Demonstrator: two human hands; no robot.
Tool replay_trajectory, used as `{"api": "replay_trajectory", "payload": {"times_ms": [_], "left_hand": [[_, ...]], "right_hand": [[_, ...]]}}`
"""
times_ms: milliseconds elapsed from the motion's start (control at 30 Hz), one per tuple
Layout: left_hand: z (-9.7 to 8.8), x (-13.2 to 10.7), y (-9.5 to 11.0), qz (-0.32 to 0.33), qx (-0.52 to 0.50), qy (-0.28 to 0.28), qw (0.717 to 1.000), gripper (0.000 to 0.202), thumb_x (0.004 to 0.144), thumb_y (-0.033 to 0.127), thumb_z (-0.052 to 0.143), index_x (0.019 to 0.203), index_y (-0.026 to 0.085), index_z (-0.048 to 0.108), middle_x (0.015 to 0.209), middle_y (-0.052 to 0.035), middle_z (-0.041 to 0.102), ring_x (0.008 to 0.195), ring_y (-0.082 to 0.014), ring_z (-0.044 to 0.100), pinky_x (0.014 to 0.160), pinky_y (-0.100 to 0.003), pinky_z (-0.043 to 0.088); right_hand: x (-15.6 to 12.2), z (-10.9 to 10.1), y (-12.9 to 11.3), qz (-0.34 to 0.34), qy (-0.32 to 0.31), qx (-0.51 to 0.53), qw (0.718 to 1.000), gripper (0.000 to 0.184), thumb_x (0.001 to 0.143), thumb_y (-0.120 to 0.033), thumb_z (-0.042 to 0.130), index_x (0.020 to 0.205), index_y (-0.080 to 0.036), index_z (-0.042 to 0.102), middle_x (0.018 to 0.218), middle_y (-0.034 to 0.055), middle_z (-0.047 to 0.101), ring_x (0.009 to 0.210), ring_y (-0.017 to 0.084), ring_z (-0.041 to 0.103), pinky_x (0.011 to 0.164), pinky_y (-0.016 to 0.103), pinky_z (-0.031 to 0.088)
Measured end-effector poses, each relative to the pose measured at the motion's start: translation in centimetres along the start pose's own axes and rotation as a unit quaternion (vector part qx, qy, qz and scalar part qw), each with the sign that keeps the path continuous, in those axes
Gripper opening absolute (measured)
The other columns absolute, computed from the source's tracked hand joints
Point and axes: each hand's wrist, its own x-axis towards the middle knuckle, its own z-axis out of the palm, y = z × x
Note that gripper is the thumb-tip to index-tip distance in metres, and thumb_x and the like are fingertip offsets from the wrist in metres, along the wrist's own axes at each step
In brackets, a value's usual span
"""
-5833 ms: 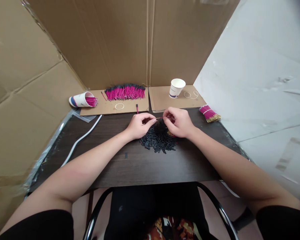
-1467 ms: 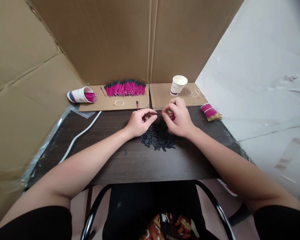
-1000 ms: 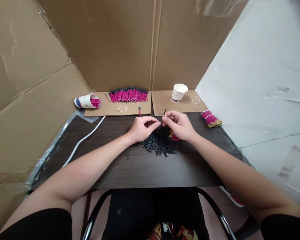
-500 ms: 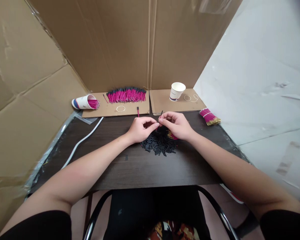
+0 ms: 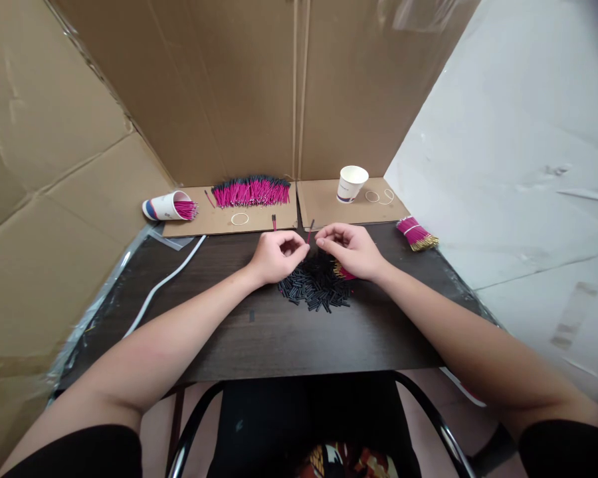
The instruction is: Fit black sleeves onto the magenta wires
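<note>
A thin pink wire with a black sleeve (image 5: pixel 309 231) on its upper end stands upright in the pinched thumb and fingertips of my left hand (image 5: pixel 279 257). Behind that hand's knuckles, black-tipped pink wires (image 5: pixel 274 223) poke up; their lower ends are hidden. My right hand (image 5: pixel 353 251) is close by, its thumb and forefinger curled but apart, with no wire visible between them. Gold-ended pink wires (image 5: pixel 343 270) show below its palm, partly covered; I cannot tell whether they touch it. Beneath both hands lies a heap of short black sleeves (image 5: pixel 315 289).
Sleeved pink wires (image 5: pixel 252 192) form a row on a cardboard sheet (image 5: pixel 194 228), beside a tipped paper cup (image 5: pixel 162 206) of wires and a rubber band (image 5: pixel 240 219). An upright paper cup (image 5: pixel 352 184) stands right. A banded wire bundle (image 5: pixel 417 234) and white cable (image 5: pixel 167 282) lie on the table.
My right thumb and forefinger have come off the black-sleeved wire and moved slightly apart from it. The wire now stands in my left fingertips, a little further left.
</note>
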Motion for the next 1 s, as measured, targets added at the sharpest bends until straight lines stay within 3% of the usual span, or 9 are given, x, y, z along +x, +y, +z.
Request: {"api": "replay_trajectory", "payload": {"times_ms": [167, 267, 400, 633, 1000], "left_hand": [[-2.1, 1.8, -0.9, -0.070, 0.120, 0.136, 0.981, 0.016, 0.083, 0.027, 0.071, 0.068, 0.019, 0.069, 0.064, -0.0023, 0.067, 0.060, -0.0153, 0.055, 0.063, -0.032, 0.046], [-3.8, 2.8, -1.4, -0.138, 0.209, 0.175, 0.952, 0.017, 0.079, 0.027, 0.072, 0.064, 0.021, 0.067, 0.066, -0.0037, 0.069, 0.065, -0.0189, 0.060, 0.072, -0.037, 0.051], [-5.3, 3.4, -2.2, -0.200, 0.296, 0.155, 0.921, 0.019, 0.078, 0.031, 0.074, 0.063, 0.023, 0.066, 0.070, -0.0066, 0.072, 0.072, -0.0245, 0.064, 0.081, -0.044, 0.054], [-5.1, 3.4, -3.2, -0.201, 0.326, 0.097, 0.919, 0.018, 0.079, 0.035, 0.073, 0.064, 0.024, 0.069, 0.075, -0.0081, 0.074, 0.079, -0.0272, 0.067, 0.090, -0.047, 0.057], [-4.3, 2.9, -3.4, -0.165, 0.295, 0.107, 0.935, 0.024, 0.075, 0.031, 0.079, 0.056, 0.024, 0.066, 0.061, -0.0076, 0.065, 0.065, -0.0243, 0.056, 0.082, -0.049, 0.056]], "right_hand": [[-0.1, -1.0, -0.5, -0.038, 0.034, -0.108, 0.993, 0.025, 0.097, -0.045, 0.072, 0.100, -0.020, 0.074, 0.073, -0.0011, 0.060, 0.064, 0.015, 0.049, 0.065, 0.034, 0.042], [-0.1, -2.3, -1.3, -0.108, 0.014, -0.265, 0.958, 0.017, 0.100, -0.036, 0.066, 0.096, -0.021, 0.071, 0.065, -0.0036, 0.052, 0.063, 0.016, 0.047, 0.072, 0.037, 0.042], [0.0, -3.9, -2.2, -0.108, -0.041, -0.392, 0.913, 0.014, 0.102, -0.031, 0.064, 0.096, -0.021, 0.071, 0.079, 0.0043, 0.070, 0.072, 0.020, 0.060, 0.073, 0.037, 0.041], [0.1, -4.9, -2.4, -0.059, -0.037, -0.502, 0.862, 0.022, 0.103, -0.035, 0.064, 0.098, -0.020, 0.079, 0.073, 0.0056, 0.072, 0.068, 0.022, 0.062, 0.069, 0.038, 0.036], [0.2, -5.5, -1.9, -0.066, -0.020, -0.489, 0.870, 0.019, 0.098, -0.034, 0.068, 0.092, -0.021, 0.080, 0.067, 0.0060, 0.067, 0.065, 0.022, 0.058, 0.067, 0.040, 0.038]]}}
